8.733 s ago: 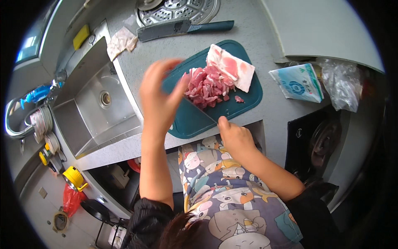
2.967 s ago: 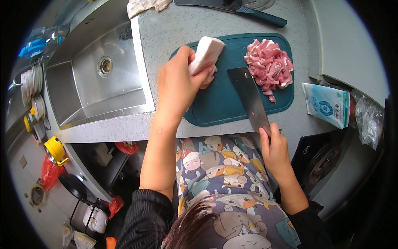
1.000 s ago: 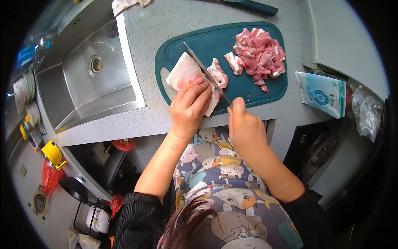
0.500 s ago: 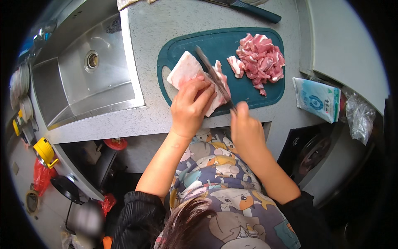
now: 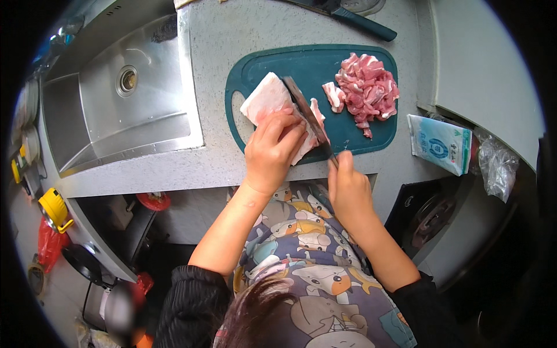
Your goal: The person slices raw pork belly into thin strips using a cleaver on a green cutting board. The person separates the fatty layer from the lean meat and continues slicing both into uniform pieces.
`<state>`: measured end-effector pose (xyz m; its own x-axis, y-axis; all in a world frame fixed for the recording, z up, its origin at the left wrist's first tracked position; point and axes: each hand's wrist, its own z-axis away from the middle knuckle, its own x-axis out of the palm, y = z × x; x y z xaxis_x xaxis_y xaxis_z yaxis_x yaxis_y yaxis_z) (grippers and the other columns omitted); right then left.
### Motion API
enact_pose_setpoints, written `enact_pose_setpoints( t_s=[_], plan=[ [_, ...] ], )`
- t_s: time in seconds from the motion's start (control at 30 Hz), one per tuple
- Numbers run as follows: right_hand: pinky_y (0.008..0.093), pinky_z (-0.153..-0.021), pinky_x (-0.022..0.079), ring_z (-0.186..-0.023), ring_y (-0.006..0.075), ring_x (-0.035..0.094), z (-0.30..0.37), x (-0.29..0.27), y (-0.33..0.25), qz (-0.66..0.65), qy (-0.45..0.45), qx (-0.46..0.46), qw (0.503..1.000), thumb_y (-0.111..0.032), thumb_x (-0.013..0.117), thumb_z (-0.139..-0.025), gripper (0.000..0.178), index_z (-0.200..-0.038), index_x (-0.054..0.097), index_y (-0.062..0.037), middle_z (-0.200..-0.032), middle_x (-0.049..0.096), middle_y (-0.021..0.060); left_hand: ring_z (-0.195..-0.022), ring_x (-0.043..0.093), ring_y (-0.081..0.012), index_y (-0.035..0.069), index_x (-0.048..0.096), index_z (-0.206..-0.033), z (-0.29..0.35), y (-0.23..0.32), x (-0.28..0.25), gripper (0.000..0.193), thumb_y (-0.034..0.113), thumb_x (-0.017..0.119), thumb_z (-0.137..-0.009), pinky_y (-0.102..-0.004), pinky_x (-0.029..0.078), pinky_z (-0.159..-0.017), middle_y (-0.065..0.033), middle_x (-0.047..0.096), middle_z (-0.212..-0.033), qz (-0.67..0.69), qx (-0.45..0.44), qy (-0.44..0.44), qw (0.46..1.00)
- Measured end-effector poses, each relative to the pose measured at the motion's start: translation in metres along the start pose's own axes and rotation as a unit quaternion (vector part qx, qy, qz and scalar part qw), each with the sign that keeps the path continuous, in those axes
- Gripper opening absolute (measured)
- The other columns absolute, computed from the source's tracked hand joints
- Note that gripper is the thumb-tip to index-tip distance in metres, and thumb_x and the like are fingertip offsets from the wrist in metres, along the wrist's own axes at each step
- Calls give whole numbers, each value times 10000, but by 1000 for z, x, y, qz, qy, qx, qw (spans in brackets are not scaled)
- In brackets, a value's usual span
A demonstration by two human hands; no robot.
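Observation:
A slab of raw pork [image 5: 265, 94] with a pale skin side up lies on the left part of a dark teal cutting board [image 5: 316, 61]. My left hand [image 5: 271, 152] presses on it with curled fingers. In my right hand [image 5: 350, 189] is the handle of a kitchen knife [image 5: 306, 110], its blade slanting across the slab's right edge. A partly cut strip of pork [image 5: 317, 111] shows just right of the blade. Farther right on the board sit one separate piece [image 5: 334, 96] and a heap of sliced pork [image 5: 369, 86].
To the left is a steel sink [image 5: 139, 64] set in the grey speckled counter [image 5: 214, 35]. A second knife with a dark teal handle [image 5: 364, 24] lies behind the board. At the right are a white-and-blue packet [image 5: 439, 143] and a clear plastic bag [image 5: 499, 168].
The knife and my right hand have shifted slightly right along with the whole view. My left hand stays on the slab. The heap of slices looks the same.

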<state>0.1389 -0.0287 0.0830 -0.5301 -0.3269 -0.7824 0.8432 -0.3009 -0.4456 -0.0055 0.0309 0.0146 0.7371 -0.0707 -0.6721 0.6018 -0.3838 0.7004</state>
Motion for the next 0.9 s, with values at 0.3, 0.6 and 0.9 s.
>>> enact_pose_setpoints(
  t_s=[0.3,0.6,0.9],
  plan=[
    [505,-548,468,-673,457,616,-46,-4,12,-129,86,-28,987,-131,524,-959,229,-1087,412,21,-708,619,267,-1046,625,-290,56,693,-924,-2,4,-2,212,19,734,-719,-381,516,-868,-81,636,-1009,23,-7,-9,1000],
    [265,-486,406,-541,100,516,-26,-36,-7,-216,163,-36,962,-104,543,-971,207,-1066,450,54,-639,575,57,-1295,444,-261,165,694,-1048,25,12,2,338,159,756,-716,-670,190,-1093,-34,563,-1216,-49,4,-46,998],
    [484,-532,457,-684,435,623,4,-17,13,-102,46,-28,993,-94,561,-944,144,-986,453,-8,-719,618,245,-1238,481,-272,157,690,-961,23,9,9,299,117,752,-671,-688,207,-1079,-9,570,-1085,-26,2,-15,1000]
  ],
)
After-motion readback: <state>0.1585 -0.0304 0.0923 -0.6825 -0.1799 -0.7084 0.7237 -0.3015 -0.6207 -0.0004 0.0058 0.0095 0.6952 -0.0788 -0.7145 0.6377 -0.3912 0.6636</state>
